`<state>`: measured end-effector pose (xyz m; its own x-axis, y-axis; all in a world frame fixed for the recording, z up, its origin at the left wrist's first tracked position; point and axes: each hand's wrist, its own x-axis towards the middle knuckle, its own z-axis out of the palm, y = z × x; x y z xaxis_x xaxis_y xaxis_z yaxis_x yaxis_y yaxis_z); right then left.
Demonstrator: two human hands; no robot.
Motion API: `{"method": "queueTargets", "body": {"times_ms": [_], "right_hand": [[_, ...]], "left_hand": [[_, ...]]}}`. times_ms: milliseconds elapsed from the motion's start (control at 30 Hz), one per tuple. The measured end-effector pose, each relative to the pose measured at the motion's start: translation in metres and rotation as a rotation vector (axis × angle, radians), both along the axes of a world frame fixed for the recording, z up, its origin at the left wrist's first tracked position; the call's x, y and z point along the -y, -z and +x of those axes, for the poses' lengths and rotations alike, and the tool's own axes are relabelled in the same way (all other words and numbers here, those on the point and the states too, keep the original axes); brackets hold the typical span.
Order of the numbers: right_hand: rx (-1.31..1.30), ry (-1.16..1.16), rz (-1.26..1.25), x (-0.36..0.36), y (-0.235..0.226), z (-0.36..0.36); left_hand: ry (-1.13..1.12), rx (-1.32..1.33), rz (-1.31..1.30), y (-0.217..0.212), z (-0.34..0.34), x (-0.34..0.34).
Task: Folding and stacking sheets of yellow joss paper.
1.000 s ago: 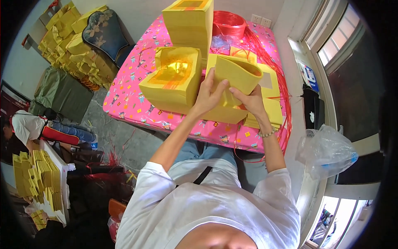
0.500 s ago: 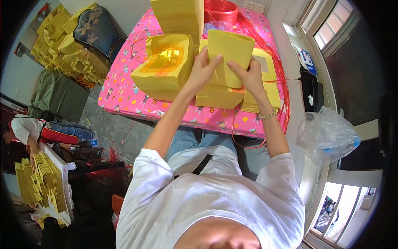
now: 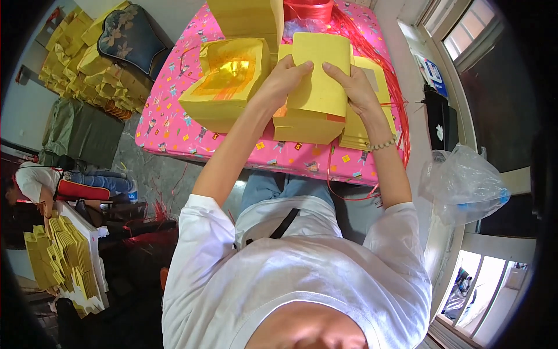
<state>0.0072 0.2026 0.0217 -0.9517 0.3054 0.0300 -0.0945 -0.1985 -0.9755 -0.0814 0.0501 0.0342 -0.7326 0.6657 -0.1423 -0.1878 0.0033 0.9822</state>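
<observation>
Between my hands is a wad of yellow paper (image 3: 319,81), its near end low over a thicker yellow paper stack (image 3: 311,129) on the bed-like table. My left hand (image 3: 286,78) grips its left edge, thumb on top. My right hand (image 3: 356,87), with a beaded bracelet above it, grips the right edge the same way. Left of my hands sits a large block of yellow paper (image 3: 224,110) with a shiny gold and orange printed top. More flat yellow paper (image 3: 361,137) lies beside my right forearm. My fingers under the wad are hidden.
A pink patterned cover (image 3: 168,125) spans the table. Behind stand a tall yellow block (image 3: 247,23), a red tub (image 3: 308,10) and red plastic strands (image 3: 372,43). A clear plastic bag (image 3: 465,186) hangs at right. At far left, a person (image 3: 35,180) works beside yellow paper bundles (image 3: 70,250).
My hands have brought the yellow paper wad from a raised, tilted position down flatter over the stack. The view has shifted slightly.
</observation>
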Motion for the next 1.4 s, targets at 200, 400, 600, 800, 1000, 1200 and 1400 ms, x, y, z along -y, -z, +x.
{"method": "queueTargets", "body": {"times_ms": [200,400,600,800,1000,1200,1400], "right_hand": [[0.049,-0.001,-0.068,0.003,-0.001,0.001],[-0.051,0.038,0.072,0.009,0.001,0.011],[-0.115,0.105,0.206,0.031,-0.011,0.036],[-0.128,0.235,0.237,0.04,-0.013,0.055],[-0.156,0.362,0.317,0.043,-0.012,0.062],[-0.249,0.39,0.2,0.042,-0.009,0.066],[-0.281,0.362,0.194,0.047,-0.015,0.069]], "left_hand": [[-0.012,-0.009,-0.028,0.003,-0.003,-0.002],[-0.022,-0.101,0.107,0.007,0.013,0.002],[-0.075,-0.285,0.421,0.012,0.043,0.013],[-0.108,-0.291,0.495,0.013,0.067,0.018],[-0.131,-0.345,0.406,0.03,0.079,0.031],[-0.072,-0.321,0.42,0.033,0.092,0.039],[-0.046,-0.267,0.401,0.028,0.096,0.042]]}}
